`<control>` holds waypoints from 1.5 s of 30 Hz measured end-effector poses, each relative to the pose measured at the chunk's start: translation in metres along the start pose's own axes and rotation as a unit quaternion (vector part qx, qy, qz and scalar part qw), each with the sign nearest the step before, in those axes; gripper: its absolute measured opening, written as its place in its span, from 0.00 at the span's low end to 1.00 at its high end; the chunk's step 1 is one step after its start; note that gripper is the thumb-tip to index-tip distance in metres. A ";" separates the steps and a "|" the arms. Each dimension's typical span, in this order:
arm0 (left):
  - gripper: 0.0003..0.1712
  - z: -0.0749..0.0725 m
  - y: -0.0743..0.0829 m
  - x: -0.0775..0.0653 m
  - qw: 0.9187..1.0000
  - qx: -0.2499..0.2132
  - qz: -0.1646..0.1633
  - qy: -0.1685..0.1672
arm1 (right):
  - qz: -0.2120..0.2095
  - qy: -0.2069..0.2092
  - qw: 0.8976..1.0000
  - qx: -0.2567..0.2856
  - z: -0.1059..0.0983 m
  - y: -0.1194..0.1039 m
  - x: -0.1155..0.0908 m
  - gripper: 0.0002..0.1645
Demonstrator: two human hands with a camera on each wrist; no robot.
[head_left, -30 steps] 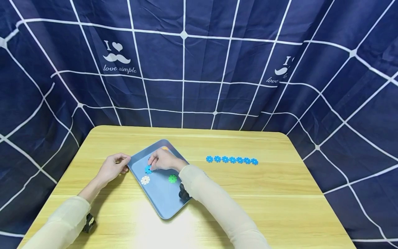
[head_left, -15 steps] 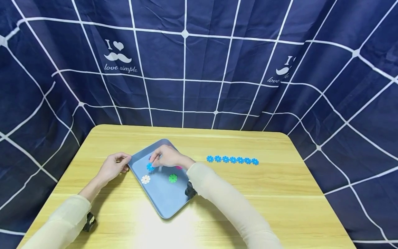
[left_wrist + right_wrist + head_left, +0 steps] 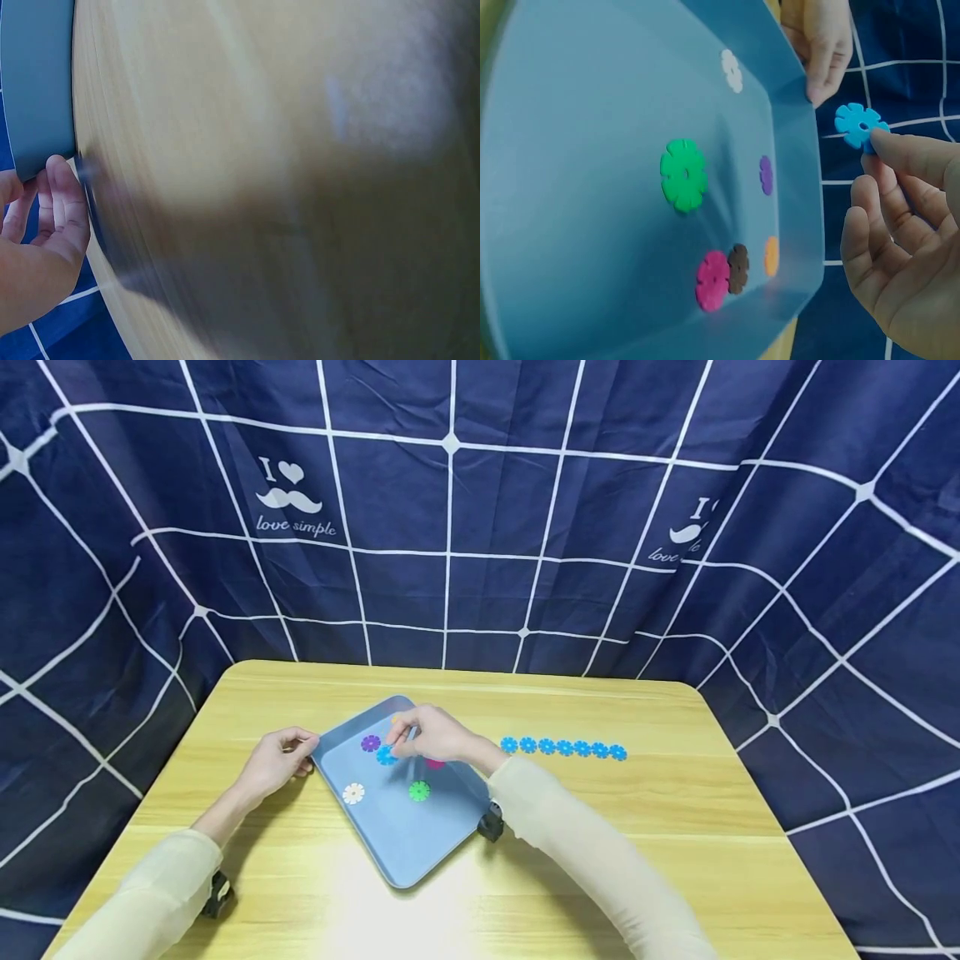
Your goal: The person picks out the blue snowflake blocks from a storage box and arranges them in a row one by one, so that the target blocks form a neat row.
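My right hand [image 3: 433, 733] pinches a blue notched plastic disc [image 3: 853, 124] between thumb and index finger, held up above the blue-grey tray [image 3: 397, 852]. My left hand [image 3: 276, 763] holds the tray's left corner between thumb and fingers, as the left wrist view also shows. Inside the tray lie loose notched discs: a white disc [image 3: 353, 793], a green disc [image 3: 419, 791], a purple disc [image 3: 371, 743], a pink disc [image 3: 712, 281], a brown disc [image 3: 738, 268] and an orange disc [image 3: 771, 256]. From the head view, the right hand partly hides the last ones.
To the right of the tray, a straight row of several blue discs [image 3: 565, 747] lies on the wooden table [image 3: 637, 843]. A dark blue curtain [image 3: 480, 527] with white grid lines hangs behind the table and along both sides.
The right hand has lifted the blue disc and carried it rightward over the tray, uncovering the purple disc. My left hand stays at the tray's corner.
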State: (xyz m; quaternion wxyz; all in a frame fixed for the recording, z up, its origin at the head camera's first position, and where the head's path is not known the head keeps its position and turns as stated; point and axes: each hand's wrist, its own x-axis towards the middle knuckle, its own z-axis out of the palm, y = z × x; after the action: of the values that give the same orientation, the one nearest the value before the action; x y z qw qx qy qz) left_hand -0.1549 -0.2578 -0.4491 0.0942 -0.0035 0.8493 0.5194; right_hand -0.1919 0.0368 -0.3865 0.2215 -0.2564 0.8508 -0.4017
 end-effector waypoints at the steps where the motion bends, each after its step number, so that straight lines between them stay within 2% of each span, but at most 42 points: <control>1: 0.20 0.000 0.000 0.000 1.000 0.000 0.000 0.000 | -0.001 0.001 1.000 0.002 -0.002 0.000 -0.003 0.05; 9: 0.19 -0.001 0.001 -0.001 1.000 0.003 0.002 0.003 | 0.010 0.026 0.999 0.029 -0.019 0.009 -0.027 0.06; 19: 0.19 0.001 -0.002 0.001 1.000 0.000 0.002 0.002 | 0.030 0.089 0.995 0.030 -0.034 0.033 -0.063 0.06; 26: 0.19 0.001 -0.004 0.002 1.000 0.000 0.003 0.003 | 0.036 0.127 0.990 0.054 -0.048 0.048 -0.092 0.08; 33: 0.19 0.002 -0.003 0.001 1.000 0.008 0.004 0.003 | 0.052 0.177 0.980 0.074 -0.063 0.071 -0.119 0.10; 40: 0.19 0.002 -0.002 0.001 1.000 0.003 0.002 0.003 | 0.092 0.226 0.965 0.094 -0.080 0.097 -0.149 0.15; 45: 0.19 0.000 -0.003 0.001 1.000 0.000 0.001 0.002 | 0.105 0.258 0.955 0.106 -0.091 0.112 -0.170 0.18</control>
State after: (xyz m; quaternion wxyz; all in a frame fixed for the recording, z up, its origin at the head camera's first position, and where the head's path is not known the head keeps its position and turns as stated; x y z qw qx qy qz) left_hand -0.1554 -0.2587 -0.4522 0.0920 -0.0041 0.8496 0.5193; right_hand -0.1431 0.2537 -0.3937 0.0618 -0.0283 0.8537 -0.5164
